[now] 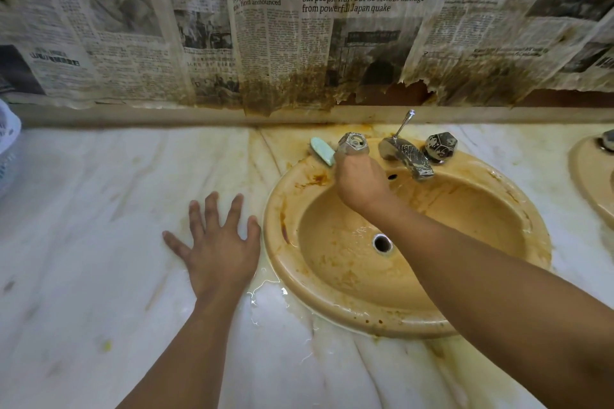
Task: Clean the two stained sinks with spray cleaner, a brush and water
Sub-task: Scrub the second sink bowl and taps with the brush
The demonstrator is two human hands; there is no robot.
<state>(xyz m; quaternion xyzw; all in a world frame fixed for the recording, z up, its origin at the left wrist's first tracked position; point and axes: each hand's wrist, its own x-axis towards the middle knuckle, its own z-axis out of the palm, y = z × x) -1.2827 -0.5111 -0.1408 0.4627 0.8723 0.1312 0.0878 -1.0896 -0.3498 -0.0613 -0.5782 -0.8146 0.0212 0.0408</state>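
Rust-brown stains streak the beige sink point(335, 305), thickest along its left rim and around the back ledge where the taps sit. The right hand point(360, 178) reaches across the basin and is clenched around the handle of a pale green brush point(321, 151), whose head is pushed against the rim just to the left of the left tap knob point(353, 143). That grip and angle suit scrubbing the tight corner behind the knob, where grime collects and a flat stroke would not reach. The left hand point(217, 244) holds nothing; it lies flat with fingers spread on the marble counter point(99, 209) just beside the sink, most likely to brace the body while the other arm leans forward and bears down.

Water lies in a thin pool on the counter at the sink's near left edge, and the basin looks wet around the drain point(382, 243), so rinsing or wetting seems already begun here. The spout point(407, 156) shows no running stream that I can make out. A second sink point(591, 176) shows only at the far right edge, its condition mostly out of view. No spray bottle is visible. Stained newspaper point(299, 26) covers the wall behind.
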